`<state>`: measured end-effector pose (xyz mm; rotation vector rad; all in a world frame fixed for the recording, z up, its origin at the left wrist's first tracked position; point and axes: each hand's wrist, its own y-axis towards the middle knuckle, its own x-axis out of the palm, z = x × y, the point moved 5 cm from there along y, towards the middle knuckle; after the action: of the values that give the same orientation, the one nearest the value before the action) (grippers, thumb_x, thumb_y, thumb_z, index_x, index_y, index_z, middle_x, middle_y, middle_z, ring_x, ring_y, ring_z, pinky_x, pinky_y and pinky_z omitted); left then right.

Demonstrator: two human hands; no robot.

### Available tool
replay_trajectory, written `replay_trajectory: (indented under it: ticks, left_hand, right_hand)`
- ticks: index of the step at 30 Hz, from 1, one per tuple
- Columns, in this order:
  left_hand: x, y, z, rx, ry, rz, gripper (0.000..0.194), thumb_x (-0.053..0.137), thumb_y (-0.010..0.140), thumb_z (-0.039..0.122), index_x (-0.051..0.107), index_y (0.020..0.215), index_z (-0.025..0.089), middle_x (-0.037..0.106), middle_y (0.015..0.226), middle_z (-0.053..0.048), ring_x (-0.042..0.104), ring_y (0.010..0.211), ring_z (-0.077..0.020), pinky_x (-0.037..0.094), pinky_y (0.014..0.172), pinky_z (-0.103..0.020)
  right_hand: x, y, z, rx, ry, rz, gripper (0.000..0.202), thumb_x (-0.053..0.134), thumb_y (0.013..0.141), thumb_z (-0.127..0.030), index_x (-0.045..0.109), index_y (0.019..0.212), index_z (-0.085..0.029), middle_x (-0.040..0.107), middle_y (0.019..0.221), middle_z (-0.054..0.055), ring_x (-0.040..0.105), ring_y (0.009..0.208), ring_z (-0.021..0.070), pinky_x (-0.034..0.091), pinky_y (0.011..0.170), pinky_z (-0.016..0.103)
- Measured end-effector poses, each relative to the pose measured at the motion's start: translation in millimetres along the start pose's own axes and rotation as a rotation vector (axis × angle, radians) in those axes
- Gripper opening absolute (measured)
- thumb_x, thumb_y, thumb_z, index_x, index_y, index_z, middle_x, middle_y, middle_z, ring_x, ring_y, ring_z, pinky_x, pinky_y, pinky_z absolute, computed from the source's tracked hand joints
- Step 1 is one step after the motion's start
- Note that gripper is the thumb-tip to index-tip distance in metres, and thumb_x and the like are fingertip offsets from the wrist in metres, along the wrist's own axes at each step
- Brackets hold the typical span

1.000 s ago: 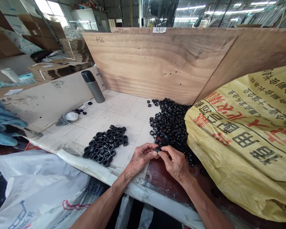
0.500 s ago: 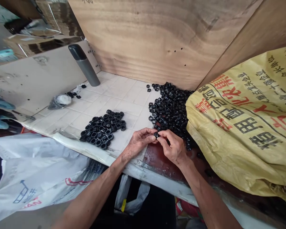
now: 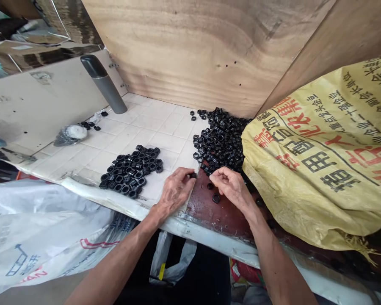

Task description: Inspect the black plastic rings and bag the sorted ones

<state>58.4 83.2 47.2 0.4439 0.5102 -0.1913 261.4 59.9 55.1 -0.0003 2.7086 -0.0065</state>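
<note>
My left hand (image 3: 175, 188) is closed in a pinch over the tiled part of the table, with a small black nut (image 3: 193, 175) between thumb and fingertips. To its right, above the dark red surface, my right hand (image 3: 231, 186) has thumb and forefinger pressed together; whatever they hold, if anything, is hidden. A large heap of black nuts (image 3: 220, 137) lies just beyond my right hand. Two loose pieces rest near its fingers, one of them a black nut (image 3: 216, 198). Left of my left hand is a smaller group of black ring-shaped nuts (image 3: 131, 169).
A yellow woven sack (image 3: 330, 169) borders the heap on the right. A grey flask (image 3: 109, 91) stands at the back left, near a clear plastic bag with a white roll (image 3: 76, 132). Wooden boards (image 3: 203, 51) wall the back. White bags (image 3: 51, 237) hang below the front edge.
My hands, together on one nut before, have moved apart; the left went leftward with a black nut. Loose nuts now show beside my right hand. The whole view has shifted slightly.
</note>
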Motion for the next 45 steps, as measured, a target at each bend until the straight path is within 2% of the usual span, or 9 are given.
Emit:
replay_trajectory:
  ticks: [5, 8, 11, 19, 23, 30, 35, 40, 45]
  left_hand:
    - [-35.5, -17.3, 2.7, -0.043, 0.515, 0.298, 0.022, 0.061, 0.086, 0.021, 0.070, 0.106, 0.017, 0.064, 0.109, -0.014, 0.058, 0.101, -0.0306, 0.048, 0.085, -0.044]
    - [-0.6, -26.8, 25.2, 0.039, 0.294, 0.052, 0.014, 0.059, 0.089, 0.023, 0.068, 0.099, 0.019, 0.066, 0.095, -0.010, 0.062, 0.084, -0.0232, 0.051, 0.070, -0.034]
    - [44.7, -31.9, 42.0, 0.016, 0.164, -0.198, 0.017, 0.063, 0.087, 0.031, 0.061, 0.099, 0.019, 0.065, 0.091, -0.007, 0.064, 0.076, -0.0208, 0.053, 0.066, -0.032]
    - [73.9, -25.4, 30.9, -0.127, 0.417, -0.169, 0.038, 0.071, 0.079, 0.048, 0.054, 0.097, 0.019, 0.066, 0.093, -0.009, 0.068, 0.083, -0.0267, 0.053, 0.068, -0.035]
    - [81.6, -24.5, 31.7, -0.078, 0.516, -0.193, 0.020, 0.061, 0.086, 0.030, 0.057, 0.102, 0.018, 0.066, 0.098, -0.011, 0.067, 0.084, -0.0263, 0.051, 0.064, -0.033]
    - [50.5, -32.8, 21.5, 0.091, 0.430, -0.199, 0.012, 0.052, 0.090, 0.019, 0.059, 0.100, 0.018, 0.063, 0.094, -0.010, 0.064, 0.089, -0.0250, 0.055, 0.076, -0.036]
    - [31.8, -30.1, 9.4, -0.049, 0.052, -0.101, 0.023, 0.054, 0.090, 0.017, 0.059, 0.112, 0.020, 0.062, 0.102, -0.006, 0.065, 0.077, -0.0152, 0.057, 0.073, -0.028]
    - [25.3, -21.9, 0.6, -0.208, -0.245, 0.016, 0.022, 0.061, 0.082, 0.015, 0.068, 0.103, 0.020, 0.061, 0.100, -0.004, 0.063, 0.066, -0.0103, 0.053, 0.060, -0.023]
    - [25.1, -23.4, 0.6, -0.269, -0.426, -0.015, 0.034, 0.067, 0.081, 0.018, 0.068, 0.115, 0.023, 0.069, 0.101, -0.004, 0.065, 0.075, -0.0139, 0.054, 0.070, -0.027]
  right_hand:
    - [-34.1, -5.4, 5.3, -0.009, -0.294, -0.116, 0.015, 0.067, 0.081, -0.029, 0.062, 0.070, -0.020, 0.061, 0.062, -0.004, 0.054, 0.057, 0.0122, 0.040, 0.054, 0.022]
    - [-32.0, -11.3, 11.0, 0.042, -0.345, -0.285, 0.004, 0.065, 0.080, -0.021, 0.064, 0.084, -0.021, 0.061, 0.061, -0.006, 0.053, 0.051, 0.0109, 0.039, 0.052, 0.022]
    - [-26.7, -12.2, 7.4, -0.030, -0.415, -0.277, 0.013, 0.063, 0.080, -0.015, 0.063, 0.090, -0.021, 0.060, 0.060, -0.007, 0.054, 0.053, 0.0113, 0.039, 0.054, 0.021]
    - [-11.2, -7.6, -4.2, -0.252, -0.448, -0.119, 0.017, 0.057, 0.080, -0.004, 0.061, 0.080, -0.021, 0.061, 0.074, -0.002, 0.057, 0.067, 0.0135, 0.043, 0.064, 0.023]
    - [-8.9, -4.0, 0.7, -0.304, -0.415, -0.032, 0.021, 0.056, 0.084, -0.003, 0.067, 0.091, -0.020, 0.063, 0.088, 0.002, 0.062, 0.080, 0.0157, 0.048, 0.074, 0.025]
    - [10.6, -5.0, 12.8, -0.343, -0.642, -0.104, 0.025, 0.060, 0.086, -0.007, 0.069, 0.104, -0.021, 0.062, 0.102, 0.005, 0.065, 0.081, 0.0169, 0.050, 0.073, 0.026]
    - [13.0, -5.2, 14.5, -0.323, -0.735, -0.076, 0.013, 0.061, 0.090, -0.013, 0.068, 0.097, -0.020, 0.062, 0.101, 0.006, 0.065, 0.075, 0.0181, 0.051, 0.066, 0.028]
    - [2.0, -7.0, -5.5, -0.363, -0.325, 0.085, 0.017, 0.052, 0.098, -0.025, 0.063, 0.111, -0.022, 0.063, 0.107, 0.007, 0.066, 0.091, 0.0203, 0.054, 0.084, 0.033]
    - [11.1, -11.0, -17.5, -0.363, -0.107, -0.009, 0.026, 0.055, 0.094, -0.018, 0.068, 0.115, -0.027, 0.065, 0.115, 0.005, 0.064, 0.108, 0.0199, 0.051, 0.097, 0.034]
